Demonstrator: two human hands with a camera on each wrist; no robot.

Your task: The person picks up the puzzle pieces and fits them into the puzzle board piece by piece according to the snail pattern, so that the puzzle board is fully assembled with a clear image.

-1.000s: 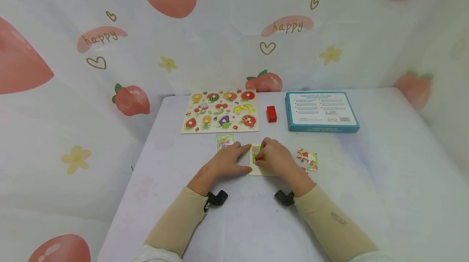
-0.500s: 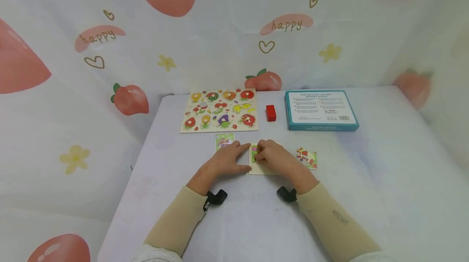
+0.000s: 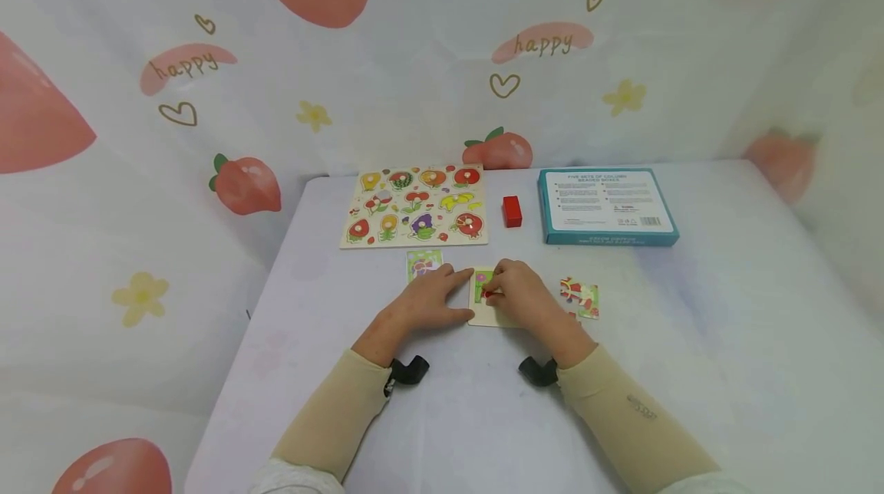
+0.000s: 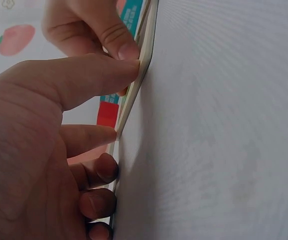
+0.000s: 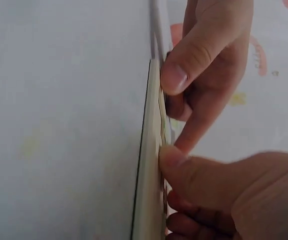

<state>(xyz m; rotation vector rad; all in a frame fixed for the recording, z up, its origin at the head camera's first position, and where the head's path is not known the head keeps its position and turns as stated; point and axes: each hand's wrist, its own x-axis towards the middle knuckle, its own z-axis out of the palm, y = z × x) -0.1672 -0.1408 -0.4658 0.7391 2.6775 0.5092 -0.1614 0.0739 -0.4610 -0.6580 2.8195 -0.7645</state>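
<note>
A small pale wooden puzzle board [image 3: 485, 316] lies flat on the table between both hands. At its left end, my left hand [image 3: 430, 301] spreads thumb and index finger, their tips touching the board's two left corners. In the left wrist view, the other fingers of the left hand [image 4: 34, 120] bend loosely beside the board's edge [image 4: 130, 100]. My right hand [image 3: 522, 296] reaches over the board from the right and pinches a small puzzle piece with some red on it. Green picture with a pink flower [image 3: 479, 279] shows in the board's recess, left of those fingertips; the hand hides the rest.
Loose picture pieces [image 3: 588, 301] lie right of the board, partly behind the right wrist. A green picture card [image 3: 423, 260] sits behind the left hand. Farther back are a fruit peg puzzle [image 3: 414, 235], a red block [image 3: 512, 212] and a teal-edged box [image 3: 608, 206].
The right hand's fingers shift slightly over the recess, first left and then back right, uncovering more of the green picture. The left hand stays at the board's corners.
</note>
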